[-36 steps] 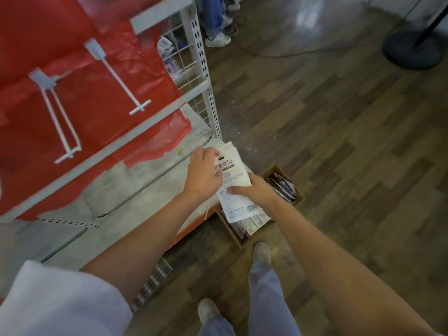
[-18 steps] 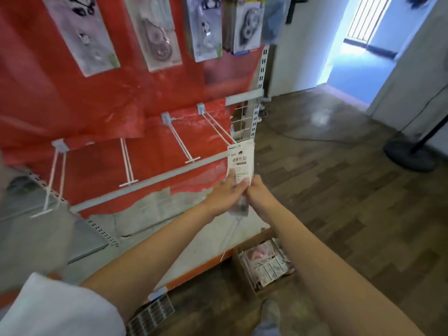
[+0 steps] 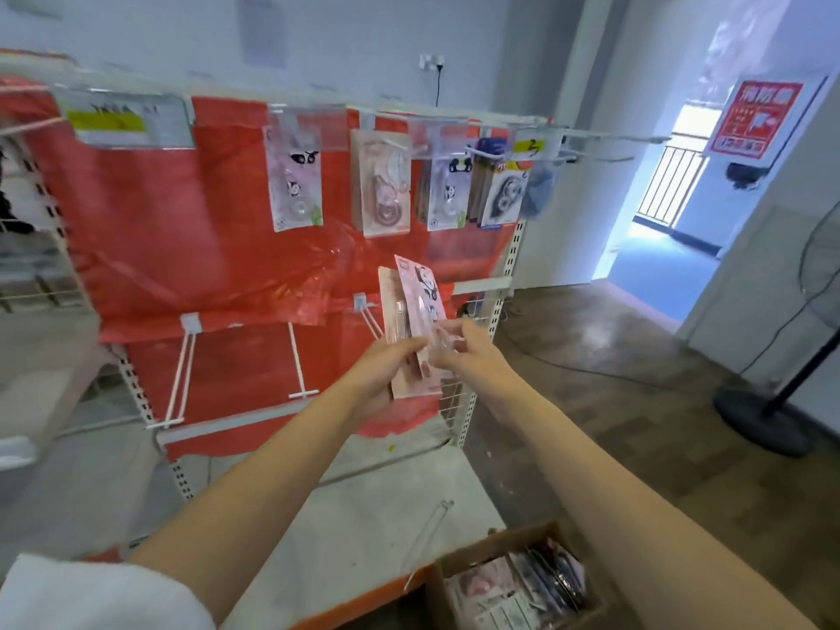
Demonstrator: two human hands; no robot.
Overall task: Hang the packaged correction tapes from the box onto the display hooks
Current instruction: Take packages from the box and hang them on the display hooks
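While left hand [image 3: 386, 370] grips, packets [image 3: 416, 320] upright above.

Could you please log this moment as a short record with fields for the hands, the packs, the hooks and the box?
left hand: grips pink packs from below
right hand: pinches the packs' right edge
packs: upright, fanned, in front of the red backing
top hooks: several carry hung tapes
lower hooks: bare
box: on the floor, lower right, more packs inside
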